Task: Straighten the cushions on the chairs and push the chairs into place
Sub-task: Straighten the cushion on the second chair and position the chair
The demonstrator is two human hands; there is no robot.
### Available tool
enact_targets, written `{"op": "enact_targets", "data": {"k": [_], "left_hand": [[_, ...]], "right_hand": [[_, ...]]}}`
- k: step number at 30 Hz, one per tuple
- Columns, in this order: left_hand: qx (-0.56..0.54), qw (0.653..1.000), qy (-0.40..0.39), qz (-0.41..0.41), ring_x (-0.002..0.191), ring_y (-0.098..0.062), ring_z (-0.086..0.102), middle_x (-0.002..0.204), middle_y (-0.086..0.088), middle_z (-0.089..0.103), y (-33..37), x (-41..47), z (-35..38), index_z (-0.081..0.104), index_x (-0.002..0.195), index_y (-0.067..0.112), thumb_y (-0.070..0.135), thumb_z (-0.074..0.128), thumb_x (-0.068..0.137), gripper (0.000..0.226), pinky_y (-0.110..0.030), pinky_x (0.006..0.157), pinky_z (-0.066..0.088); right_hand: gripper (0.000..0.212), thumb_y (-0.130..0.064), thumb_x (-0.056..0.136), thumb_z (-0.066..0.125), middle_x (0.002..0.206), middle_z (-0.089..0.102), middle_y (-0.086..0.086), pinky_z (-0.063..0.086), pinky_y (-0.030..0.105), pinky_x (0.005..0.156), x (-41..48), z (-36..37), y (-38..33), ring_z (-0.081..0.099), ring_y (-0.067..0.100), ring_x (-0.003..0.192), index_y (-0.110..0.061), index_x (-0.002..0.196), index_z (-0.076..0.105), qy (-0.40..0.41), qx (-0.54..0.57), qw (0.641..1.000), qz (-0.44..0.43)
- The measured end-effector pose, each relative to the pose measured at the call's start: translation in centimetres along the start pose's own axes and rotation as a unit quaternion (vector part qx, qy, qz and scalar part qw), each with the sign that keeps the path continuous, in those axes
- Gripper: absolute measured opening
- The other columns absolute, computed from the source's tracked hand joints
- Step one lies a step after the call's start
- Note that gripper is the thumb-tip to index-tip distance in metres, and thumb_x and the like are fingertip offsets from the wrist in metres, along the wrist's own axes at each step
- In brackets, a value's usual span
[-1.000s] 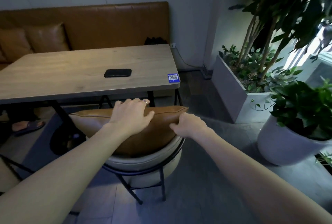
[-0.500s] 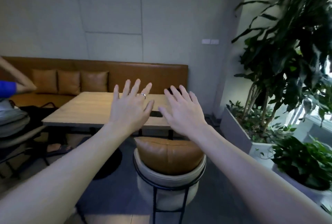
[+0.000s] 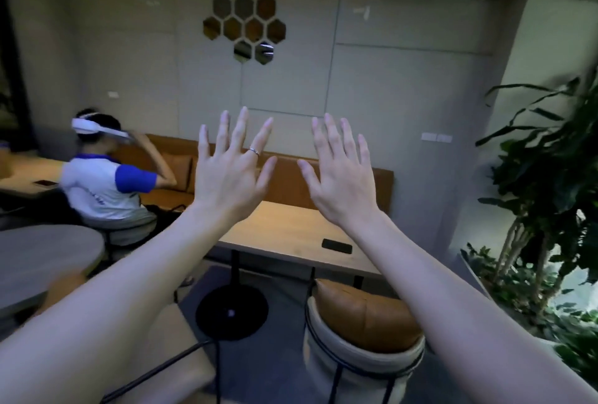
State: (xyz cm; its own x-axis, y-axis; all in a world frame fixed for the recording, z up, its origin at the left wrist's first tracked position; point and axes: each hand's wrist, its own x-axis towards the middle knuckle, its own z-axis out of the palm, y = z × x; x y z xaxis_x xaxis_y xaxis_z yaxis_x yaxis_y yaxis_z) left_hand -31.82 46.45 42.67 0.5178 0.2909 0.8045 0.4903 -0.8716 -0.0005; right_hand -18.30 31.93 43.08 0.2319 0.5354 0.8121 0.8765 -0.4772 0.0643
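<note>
At the far left a round grey table fills the corner, and behind it a seated person in a white and blue top adjusts a headset, apart from the work. Next comes the left hand, raised with fingers spread wide and gripping nothing, a ring on one finger; the right hand mirrors it just beside, also splayed and empty. Both are held well above the furniture, likely a show of free hands to signal that a step is finished. Below and to the right, the tan cushion stands upright against the back of the pale round chair, which sits close to the edge of the wooden table, where a dark phone lies. Potted plants crowd the right edge. Compared with half a second ago, the hands keep the same open pose, but the view has tilted up and swung left, so the chair has slid toward the lower right and the seated person has come fully into sight.
</note>
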Motion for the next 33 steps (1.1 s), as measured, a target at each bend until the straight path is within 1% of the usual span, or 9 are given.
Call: {"op": "enact_targets", "data": {"k": [3, 5, 11, 15, 19, 22, 26, 33], "left_hand": [[0.031, 0.999, -0.008, -0.007, 0.156, -0.036, 0.006, 0.171, -0.013, 0.012, -3.3, -0.6, -1.4, 0.014, 0.162, 0.035, 0.058, 0.019, 0.101, 0.065, -0.061, 0.122, 0.004], [0.04, 0.999, -0.016, -0.013, 0.156, -0.037, 0.01, 0.17, -0.013, 0.015, -5.4, -1.1, -1.8, 0.017, 0.161, 0.035, 0.057, 0.021, 0.1, 0.065, -0.063, 0.12, 0.006], [0.037, 0.997, -0.044, -0.05, 0.155, -0.038, 0.015, 0.169, -0.013, 0.022, -11.4, -3.4, -0.2, 0.023, 0.16, 0.034, 0.054, 0.027, 0.1, 0.063, -0.066, 0.118, 0.011], [0.031, 0.991, -0.082, -0.098, 0.155, -0.036, 0.012, 0.17, -0.01, 0.017, -16.1, -6.0, 2.5, 0.021, 0.16, 0.035, 0.054, 0.03, 0.101, 0.063, -0.067, 0.117, 0.01], [0.056, 0.982, -0.119, -0.138, 0.154, -0.038, 0.014, 0.17, -0.012, 0.018, -21.3, -9.0, 5.4, 0.023, 0.16, 0.032, 0.053, 0.032, 0.101, 0.063, -0.067, 0.116, 0.014], [0.071, 0.971, -0.155, -0.168, 0.155, -0.037, 0.014, 0.17, -0.012, 0.018, -25.4, -11.3, 7.7, 0.022, 0.16, 0.033, 0.054, 0.033, 0.101, 0.063, -0.069, 0.115, 0.015], [0.086, 0.956, -0.201, -0.197, 0.154, -0.037, 0.015, 0.17, -0.011, 0.018, -31.2, -14.4, 11.1, 0.024, 0.159, 0.032, 0.053, 0.034, 0.1, 0.063, -0.072, 0.113, 0.019], [0.092, 0.931, -0.261, -0.238, 0.154, -0.037, 0.012, 0.171, -0.011, 0.014, -42.5, -16.6, 18.4, 0.023, 0.159, 0.031, 0.052, 0.039, 0.099, 0.066, -0.071, 0.113, 0.018]], "right_hand": [[0.069, -0.052, 0.109, 0.032, 0.176, 0.021, 0.01, 0.014, 0.055, 0.128, 0.1, 1.0, -3.5, 0.014, 0.032, 0.162, -0.02, 0.168, 0.018, 0.015, 0.04, 0.999, 0.02], [0.069, -0.052, 0.109, 0.033, 0.176, 0.02, 0.01, 0.016, 0.055, 0.128, -0.1, 2.1, -5.8, 0.015, 0.031, 0.162, -0.019, 0.168, 0.017, 0.008, 0.061, 0.998, 0.029], [0.07, -0.052, 0.109, 0.034, 0.177, 0.016, 0.01, 0.018, 0.057, 0.128, -0.5, 6.9, -12.3, 0.013, 0.032, 0.163, -0.02, 0.168, 0.016, -0.04, 0.112, 0.993, 0.022], [0.07, -0.052, 0.109, 0.034, 0.177, 0.014, 0.009, 0.017, 0.058, 0.128, -0.4, 11.4, -16.6, 0.012, 0.032, 0.163, -0.021, 0.169, 0.014, -0.082, 0.135, 0.987, 0.009], [0.071, -0.052, 0.109, 0.035, 0.177, 0.013, 0.009, 0.016, 0.058, 0.127, -0.6, 16.7, -20.8, 0.013, 0.032, 0.163, -0.021, 0.169, 0.014, -0.119, 0.165, 0.979, -0.004], [0.071, -0.052, 0.108, 0.036, 0.177, 0.015, 0.01, 0.019, 0.058, 0.126, -1.2, 21.3, -24.1, 0.016, 0.034, 0.162, -0.021, 0.169, 0.015, -0.144, 0.184, 0.972, -0.009], [0.071, -0.053, 0.108, 0.036, 0.176, 0.016, 0.011, 0.019, 0.06, 0.126, -2.4, 27.9, -28.6, 0.017, 0.035, 0.161, -0.021, 0.169, 0.015, -0.188, 0.211, 0.959, -0.009], [0.073, -0.053, 0.107, 0.038, 0.176, 0.016, 0.013, 0.02, 0.061, 0.125, -2.3, 40.0, -36.7, 0.019, 0.036, 0.16, -0.021, 0.169, 0.014, -0.265, 0.232, 0.936, -0.007]]}}
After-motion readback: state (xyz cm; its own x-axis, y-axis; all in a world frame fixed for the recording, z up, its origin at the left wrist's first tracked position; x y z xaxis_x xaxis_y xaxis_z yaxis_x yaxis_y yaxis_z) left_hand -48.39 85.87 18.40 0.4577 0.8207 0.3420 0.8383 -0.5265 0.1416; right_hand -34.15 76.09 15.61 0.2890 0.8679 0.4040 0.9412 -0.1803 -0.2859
